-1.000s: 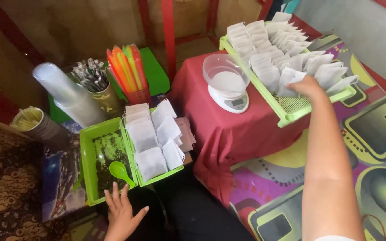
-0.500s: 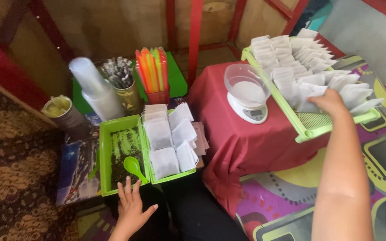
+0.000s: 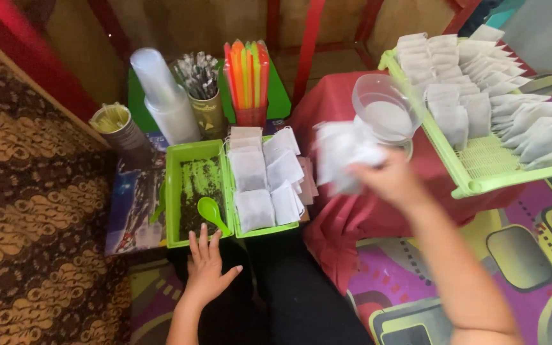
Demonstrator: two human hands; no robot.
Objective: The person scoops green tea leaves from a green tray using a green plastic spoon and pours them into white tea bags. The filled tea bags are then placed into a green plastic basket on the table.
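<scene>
Above the red-draped stand's left edge, head view: the right hand (image 3: 394,182) has withdrawn from the light-green slatted plastic tray (image 3: 480,167), now pinching a blurred white paper sachet (image 3: 343,153). Left hand (image 3: 206,268), fingers spread and empty, stays at the green compartment tray's (image 3: 175,191) near edge.

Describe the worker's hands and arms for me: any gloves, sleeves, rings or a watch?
Both are bare. The left hand shows no glove, ring or watch, and the forearm behind it is uncovered down to the frame edge. The right hand is motion-blurred, so small items like rings cannot be ruled out there, but no glove shows. The right forearm is uncovered too, with no sleeve, band or watch in view.
</scene>
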